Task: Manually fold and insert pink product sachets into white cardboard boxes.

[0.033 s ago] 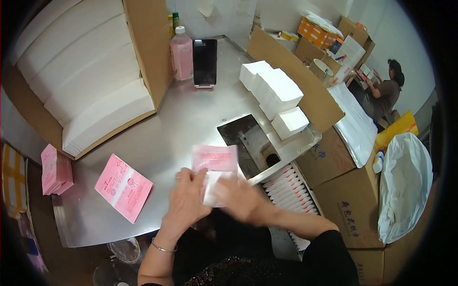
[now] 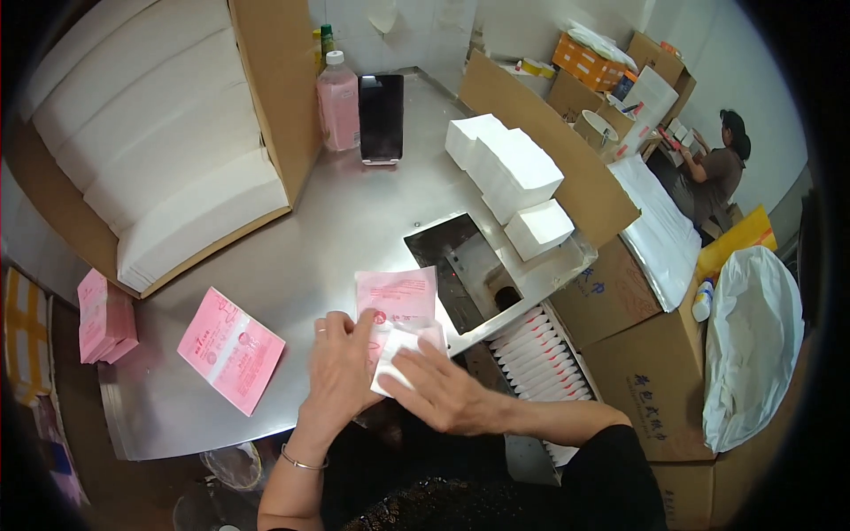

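Observation:
In front of me on the metal table lies a pink printed plastic pouch [image 2: 398, 290]. My left hand [image 2: 339, 358] pinches its left edge between thumb and fingers. A folded white tissue [image 2: 396, 352] rests over the lower part of the pouch, pressed under the fingers of my right hand [image 2: 450, 389]. Whether the tissue is partly inside the pouch is hidden by my fingers. To the left lies a stack of similar pink pouches [image 2: 232, 350], and a thicker bundle of pink pouches [image 2: 102, 317] stands at the table's left edge.
An open carton of white tissues [image 2: 199, 217] stands at the left. Stacked white tissues [image 2: 513, 173] sit beyond a rectangular table opening [image 2: 460, 274]. Below the opening, a box holds rows of filled packets [image 2: 540, 354]. A phone [image 2: 382, 119] and pink bottle [image 2: 337, 102] stand behind. Another person [image 2: 717, 168] sits far right.
My right hand, blurred before, now shows sharply with its fingers over the tissue. The pouch's printed front is lying differently, with a round red mark now showing beside my left fingers.

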{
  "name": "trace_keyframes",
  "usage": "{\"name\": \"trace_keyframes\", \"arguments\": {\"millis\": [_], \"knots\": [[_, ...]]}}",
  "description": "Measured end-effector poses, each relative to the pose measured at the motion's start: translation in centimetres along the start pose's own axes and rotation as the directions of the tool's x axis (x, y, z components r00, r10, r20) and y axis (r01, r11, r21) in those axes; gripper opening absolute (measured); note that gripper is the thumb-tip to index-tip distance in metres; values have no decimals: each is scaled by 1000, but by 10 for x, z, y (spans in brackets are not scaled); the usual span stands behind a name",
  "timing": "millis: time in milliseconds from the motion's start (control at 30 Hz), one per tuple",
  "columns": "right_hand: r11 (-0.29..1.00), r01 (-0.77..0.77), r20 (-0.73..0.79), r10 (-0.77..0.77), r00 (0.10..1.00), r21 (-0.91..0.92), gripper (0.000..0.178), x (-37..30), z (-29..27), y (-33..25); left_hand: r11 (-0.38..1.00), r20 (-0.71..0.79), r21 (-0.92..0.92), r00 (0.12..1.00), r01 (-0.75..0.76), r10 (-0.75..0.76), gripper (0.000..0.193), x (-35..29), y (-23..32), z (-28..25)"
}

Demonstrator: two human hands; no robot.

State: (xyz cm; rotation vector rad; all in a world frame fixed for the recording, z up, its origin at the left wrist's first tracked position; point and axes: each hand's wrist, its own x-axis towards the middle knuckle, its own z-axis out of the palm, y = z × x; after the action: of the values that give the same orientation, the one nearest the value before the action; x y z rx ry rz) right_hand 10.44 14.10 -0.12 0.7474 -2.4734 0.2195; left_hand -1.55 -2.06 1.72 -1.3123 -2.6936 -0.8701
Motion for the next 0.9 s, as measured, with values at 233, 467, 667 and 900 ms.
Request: {"name": "trace_keyframes", "arguments": {"millis": [233, 467, 667, 900], "knots": [[839, -521, 188, 543, 818, -156, 23, 32, 64, 101, 999, -47, 26, 998, -48, 49, 75, -5, 27, 13], [554, -807, 359, 809, 465, -203, 22, -17, 19, 133, 969, -35, -182, 986, -168, 164, 30, -43, -7, -1], [616, -666, -332, 579, 745, -421, 15, -23, -46, 150, 818, -582, 307, 776, 487, -244, 28, -77, -61, -54], [458, -766, -342, 703, 623, -451, 17, -69, -43, 183, 855, -187, 368, 929, 367, -319, 30, -80, -89, -55]]}}
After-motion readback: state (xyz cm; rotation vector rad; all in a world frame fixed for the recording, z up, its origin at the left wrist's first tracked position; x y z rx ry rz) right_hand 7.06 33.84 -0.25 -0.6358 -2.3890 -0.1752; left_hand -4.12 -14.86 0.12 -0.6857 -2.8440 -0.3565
